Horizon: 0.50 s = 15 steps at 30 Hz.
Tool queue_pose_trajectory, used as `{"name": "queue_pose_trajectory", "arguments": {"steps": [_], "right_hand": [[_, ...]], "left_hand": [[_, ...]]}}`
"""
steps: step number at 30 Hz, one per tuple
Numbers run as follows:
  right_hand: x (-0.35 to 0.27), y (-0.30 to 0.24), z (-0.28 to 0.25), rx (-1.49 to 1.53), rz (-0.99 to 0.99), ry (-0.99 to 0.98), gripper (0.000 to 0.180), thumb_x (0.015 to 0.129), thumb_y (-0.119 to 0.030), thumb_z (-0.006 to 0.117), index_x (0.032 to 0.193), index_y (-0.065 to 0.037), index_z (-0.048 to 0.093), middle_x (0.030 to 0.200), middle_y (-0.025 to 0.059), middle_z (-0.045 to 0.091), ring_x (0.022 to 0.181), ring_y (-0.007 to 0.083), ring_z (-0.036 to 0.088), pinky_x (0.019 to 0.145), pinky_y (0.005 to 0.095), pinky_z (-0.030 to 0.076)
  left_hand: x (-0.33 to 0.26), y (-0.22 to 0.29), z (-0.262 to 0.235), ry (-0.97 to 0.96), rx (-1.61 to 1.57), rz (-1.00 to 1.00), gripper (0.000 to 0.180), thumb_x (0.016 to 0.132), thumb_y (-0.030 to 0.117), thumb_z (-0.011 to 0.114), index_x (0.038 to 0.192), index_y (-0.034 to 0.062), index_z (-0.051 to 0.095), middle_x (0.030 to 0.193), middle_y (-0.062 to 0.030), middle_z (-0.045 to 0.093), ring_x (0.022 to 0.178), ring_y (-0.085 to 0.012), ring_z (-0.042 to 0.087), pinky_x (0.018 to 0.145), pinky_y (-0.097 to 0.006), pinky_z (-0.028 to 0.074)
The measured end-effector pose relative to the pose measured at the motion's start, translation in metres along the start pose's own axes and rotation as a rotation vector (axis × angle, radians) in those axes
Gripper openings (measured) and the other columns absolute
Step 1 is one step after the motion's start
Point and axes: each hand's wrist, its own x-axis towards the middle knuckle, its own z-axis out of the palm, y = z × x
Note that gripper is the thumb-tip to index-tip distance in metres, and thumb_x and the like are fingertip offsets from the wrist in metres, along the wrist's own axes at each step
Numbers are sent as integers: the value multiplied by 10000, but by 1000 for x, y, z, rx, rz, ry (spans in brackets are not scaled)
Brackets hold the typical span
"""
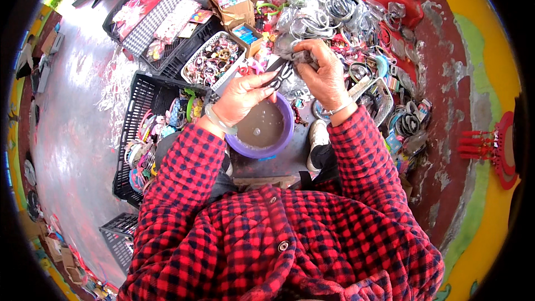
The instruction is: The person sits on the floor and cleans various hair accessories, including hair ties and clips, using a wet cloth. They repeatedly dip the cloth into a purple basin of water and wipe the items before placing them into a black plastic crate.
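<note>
My left hand (241, 99) pinches a dark, glossy item with black loops (283, 72); its exact kind is too small to make out. Bunched in the fingers of my right hand (327, 81) is a grey cloth (304, 58), held against the far end of that dark item. Both hands are raised just beyond a purple basin (288, 131) of murky, brownish water with a few bubbles. A white basket (222, 84) full of small colourful hair accessories stands beyond my left hand.
Clear-bagged headbands (326, 14) are heaped at the far side on red cloth. A black crate (127, 150) with colourful headbands stands at left. Beyond it are a checked bin (149, 25) and a cardboard box (238, 14). A white basket (384, 103) lies at right.
</note>
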Motion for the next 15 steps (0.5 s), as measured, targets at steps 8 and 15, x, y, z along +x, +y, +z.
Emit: {"name": "queue_pose_trajectory", "arguments": {"steps": [8,15], "right_hand": [[0,40,-3,146,324,32,200,701,31,591,881,-56,598,784,91,579,712,219,584,631,295,469],[-3,44,3,-35,290,1,225,700,-15,589,916,-80,591,825,123,607,780,243,602,701,314,472]], "left_hand": [[1,6,8,9,-5,-43,343,875,13,507,1217,-12,498,829,-22,589,779,-84,542,737,-213,437],[0,7,6,66,-101,-98,329,872,32,520,1198,-9,519,830,-20,597,780,-77,540,733,-210,429]]}}
